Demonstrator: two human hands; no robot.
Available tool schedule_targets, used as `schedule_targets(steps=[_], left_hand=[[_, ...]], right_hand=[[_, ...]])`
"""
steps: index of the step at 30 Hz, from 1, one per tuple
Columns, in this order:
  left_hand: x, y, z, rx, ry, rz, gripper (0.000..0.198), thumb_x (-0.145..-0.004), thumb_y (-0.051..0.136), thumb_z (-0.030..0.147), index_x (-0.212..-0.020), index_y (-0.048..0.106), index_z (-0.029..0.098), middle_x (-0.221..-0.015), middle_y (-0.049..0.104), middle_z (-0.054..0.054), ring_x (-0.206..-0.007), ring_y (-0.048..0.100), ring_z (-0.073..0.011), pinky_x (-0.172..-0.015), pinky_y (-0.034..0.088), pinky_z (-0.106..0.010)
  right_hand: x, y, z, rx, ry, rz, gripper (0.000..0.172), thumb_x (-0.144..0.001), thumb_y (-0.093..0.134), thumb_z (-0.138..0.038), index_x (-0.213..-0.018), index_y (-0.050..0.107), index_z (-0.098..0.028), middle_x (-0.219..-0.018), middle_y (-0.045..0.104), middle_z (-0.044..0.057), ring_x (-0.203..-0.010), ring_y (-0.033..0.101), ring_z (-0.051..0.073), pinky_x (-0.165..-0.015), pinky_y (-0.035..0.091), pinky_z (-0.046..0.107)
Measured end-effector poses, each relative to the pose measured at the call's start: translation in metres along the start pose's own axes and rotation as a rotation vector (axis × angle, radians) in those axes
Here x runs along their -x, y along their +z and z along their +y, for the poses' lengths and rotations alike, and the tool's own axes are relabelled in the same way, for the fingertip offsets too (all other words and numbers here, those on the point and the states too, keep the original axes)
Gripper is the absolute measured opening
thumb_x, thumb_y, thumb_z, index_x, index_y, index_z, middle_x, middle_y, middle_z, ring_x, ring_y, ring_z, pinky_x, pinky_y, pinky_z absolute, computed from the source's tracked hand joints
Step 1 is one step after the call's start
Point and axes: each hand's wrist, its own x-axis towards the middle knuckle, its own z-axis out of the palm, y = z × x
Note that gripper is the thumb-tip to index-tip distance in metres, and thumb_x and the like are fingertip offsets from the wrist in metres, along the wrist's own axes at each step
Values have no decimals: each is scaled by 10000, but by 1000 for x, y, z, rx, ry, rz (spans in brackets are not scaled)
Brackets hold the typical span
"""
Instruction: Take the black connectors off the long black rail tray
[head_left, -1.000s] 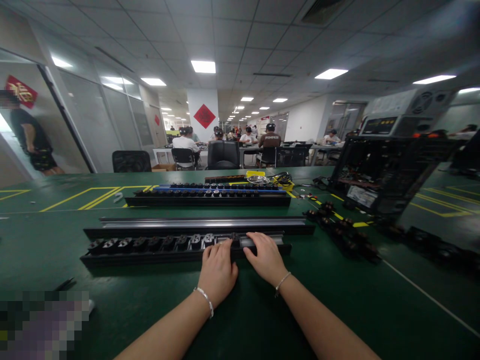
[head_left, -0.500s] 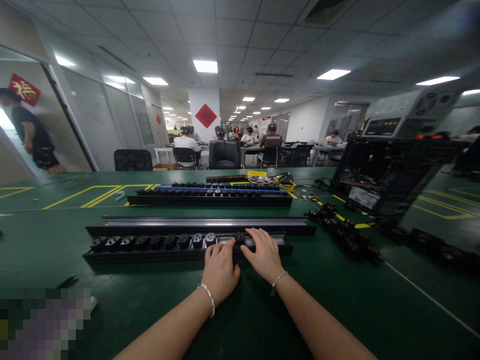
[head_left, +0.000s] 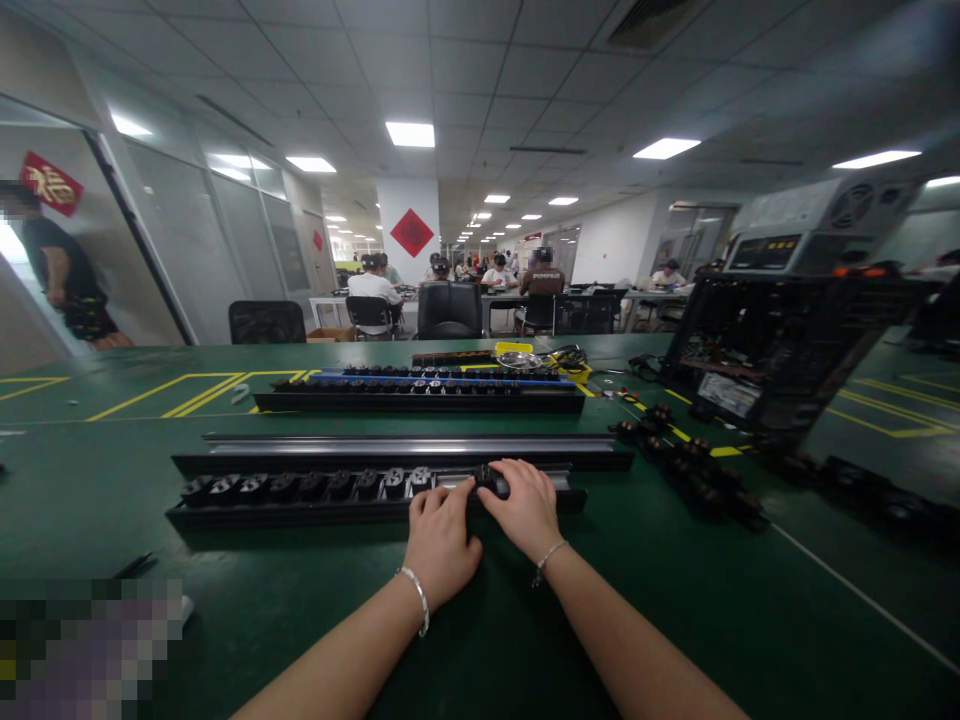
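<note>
A long black channel (head_left: 300, 515) lies across the table before me, with a row of black and silver socket modules (head_left: 313, 486) set along its left and middle part. My left hand (head_left: 441, 535) rests over the channel's front edge, fingers curled onto it and the index fingertip beside a single black socket module (head_left: 485, 475). That module sits in or just over the channel, right of the row, with a bare stretch between. My right hand (head_left: 525, 505) grips it between thumb and fingers. Its underside is hidden.
Behind lies a second black channel with a silver inside (head_left: 405, 443), then more filled strips (head_left: 420, 398). Loose black modules (head_left: 697, 465) are scattered at right, near an open computer case (head_left: 750, 350). Cables (head_left: 566, 360) lie at the back. People (head_left: 371, 290) sit beyond the table.
My right hand has shifted slightly and its fingers have drawn in around the black module, which shows more clearly now. My left hand has stayed nearly in place.
</note>
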Motion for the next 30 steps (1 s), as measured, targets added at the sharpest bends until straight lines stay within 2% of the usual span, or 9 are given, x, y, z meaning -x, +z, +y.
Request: schedule_targets(steps=[9,20,30], left_hand=[[-1,-1,-2,0,6,-60,674,-638,503,216,-1304,409,202,-1240,572,-40,-1122,430,-246,-973,230,-430],[2,6,-1,-44,65,33,664,-645,510,199,-1299,393,183,-1275,537,-64,-1115,431,-252,-967,249,-437],[3,6,-1,-48,65,82,498,-680,516,191,-1176,475,169,-1226,545,-103,-1122,458,-247,-986,253,-441]], right_hand=[[0,3,-4,4,41,36,363,-719,586,-416,-1041,626,-254,-1164,612,26,-1159,457,223,-1017,224,400],[0,5,-5,-17,60,86,296,-744,566,-362,-999,645,-234,-1128,629,33,-1131,476,210,-999,245,376],[-1,7,-2,0,48,101,295,-746,543,-345,-993,642,-219,-1101,642,34,-1114,487,212,-979,273,362]])
